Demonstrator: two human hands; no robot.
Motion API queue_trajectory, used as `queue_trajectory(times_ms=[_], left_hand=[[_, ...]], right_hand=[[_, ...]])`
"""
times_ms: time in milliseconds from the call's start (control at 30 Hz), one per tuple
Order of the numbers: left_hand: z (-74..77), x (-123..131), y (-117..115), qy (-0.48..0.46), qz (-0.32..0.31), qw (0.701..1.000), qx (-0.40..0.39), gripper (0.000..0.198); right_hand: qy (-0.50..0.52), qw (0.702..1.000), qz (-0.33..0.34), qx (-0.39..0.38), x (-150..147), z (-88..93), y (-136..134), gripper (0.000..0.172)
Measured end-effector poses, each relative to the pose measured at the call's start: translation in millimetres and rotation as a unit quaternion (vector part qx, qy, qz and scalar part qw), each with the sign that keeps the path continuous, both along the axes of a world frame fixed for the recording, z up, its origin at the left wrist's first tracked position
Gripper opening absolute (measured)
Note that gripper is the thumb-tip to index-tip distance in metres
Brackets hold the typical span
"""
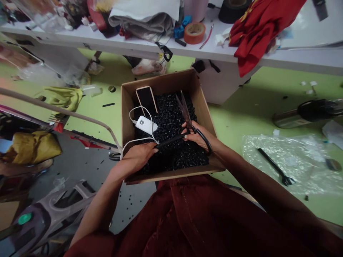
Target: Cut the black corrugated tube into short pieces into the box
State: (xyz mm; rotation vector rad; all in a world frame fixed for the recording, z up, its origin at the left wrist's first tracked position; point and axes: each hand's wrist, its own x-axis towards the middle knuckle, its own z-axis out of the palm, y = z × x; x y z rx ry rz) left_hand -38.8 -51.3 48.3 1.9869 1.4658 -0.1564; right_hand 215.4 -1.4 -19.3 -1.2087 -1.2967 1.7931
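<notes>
1. Maroon garment [203, 221] hanging just below both hands.
2. Right fingers [189, 127] clenching black-handled shears [183, 110], blades pointing well away from the palm.
3. Left fingers [148, 150] lying open beside the handle, over black pellets [171, 157], with a white power bank [146, 125] just beyond.

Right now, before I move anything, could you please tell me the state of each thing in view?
Black-handled shears: blades slightly parted, gripped by right hand
Left hand: at the shears' handle end
Cardboard box: open, full of black pellets
Phone: screen dark
White power bank: cable attached
</notes>
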Motion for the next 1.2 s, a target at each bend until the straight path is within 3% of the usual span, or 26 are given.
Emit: queue_trajectory(times_ms=[100, 267, 400, 500, 600, 700, 800, 867, 967, 1200], left_hand=[[1.7, 12, 6, -0.002, -0.003, 1.0, -0.017, 0.038], [0.4, 41, 17, -0.041, 0.015, 0.998, 0.056, 0.042], [-12.0, 66, 31, -0.004, -0.008, 0.991, 0.136, 0.041], [-24.2, 75, 41, -0.045, -0.017, 0.99, 0.135, 0.031], [-37.1, 74, 49, -0.149, 0.062, 0.982, 0.101, 0.024], [-48.8, 68, 54, -0.262, 0.187, 0.946, 0.031, 0.017], [-56.0, 61, 58, -0.382, 0.264, 0.885, -0.044, 0.013], [-57.9, 58, 61, -0.424, 0.288, 0.857, -0.055, 0.013], [-58.0, 53, 63, -0.448, 0.308, 0.838, -0.049, 0.014], [-55.5, 51, 62, -0.503, 0.318, 0.8, -0.077, 0.022]], right_hand=[[0.023, 0.999, -0.031, 0.0, 5, -2.8, 4, 0.036], [0.05, 0.996, -0.068, -0.018, 6, -5.3, 5, 0.037], [0.051, 0.993, -0.101, -0.021, 2, -0.5, 5, 0.038], [0.051, 0.991, -0.119, -0.015, 1, 0.9, 8, 0.04], [0.047, 0.99, -0.133, -0.003, 2, -3.7, 11, 0.039], [0.018, 0.992, -0.124, 0.03, 3, -10.1, 11, 0.038], [-0.051, 0.991, -0.085, 0.089, 7, -10.8, 9, 0.041], [-0.122, 0.982, -0.061, 0.134, 9, -7.6, 6, 0.042], [-0.21, 0.962, -0.026, 0.175, 11, -3.0, 2, 0.044], [-0.311, 0.927, 0.031, 0.209, 10, -5.7, -2, 0.06]])
